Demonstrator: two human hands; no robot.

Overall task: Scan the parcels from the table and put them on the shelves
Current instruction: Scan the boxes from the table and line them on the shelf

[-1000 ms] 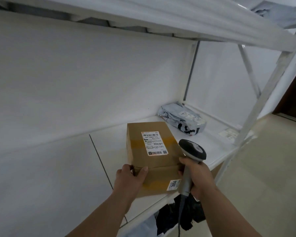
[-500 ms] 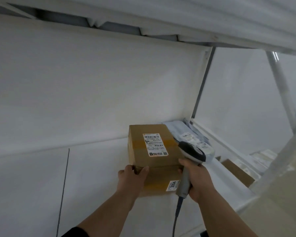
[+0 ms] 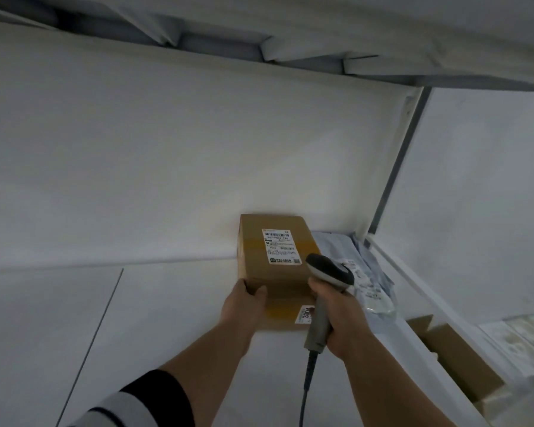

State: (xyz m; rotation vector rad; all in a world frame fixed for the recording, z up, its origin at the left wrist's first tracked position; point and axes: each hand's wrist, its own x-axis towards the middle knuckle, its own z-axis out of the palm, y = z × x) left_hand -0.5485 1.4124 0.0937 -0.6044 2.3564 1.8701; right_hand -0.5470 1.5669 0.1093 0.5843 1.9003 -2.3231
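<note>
Over the last second the cardboard box [image 3: 275,269] has slid deeper along the white shelf [image 3: 173,303], from near the front lip to where its far end now appears to meet the back wall [image 3: 136,180], and it has drawn up just beside the grey poly mailer [image 3: 364,272] that earlier lay well beyond it. For the task, that suggests this parcel is essentially placed: it sits flat on the shelf, and what seems left is letting go and going back for another one. The left hand [image 3: 244,306] grips the box's near left corner, thumb lying on the top face and fingers wrapped round the side. The right hand [image 3: 336,312] is closed around the handle of the barcode scanner [image 3: 324,291], whose head sits just ahead of that hand, over the box's near right corner, with its coiled cable [image 3: 305,386] trailing back toward the body. The box's long axis runs away from the hands, straight toward the wall, with one short end facing the hands. Its shipping label [image 3: 280,246] faces up on the top face ahead of both hands, and a small numbered sticker [image 3: 305,314] on the near face sits between them, partly hidden by the scanner.
</note>
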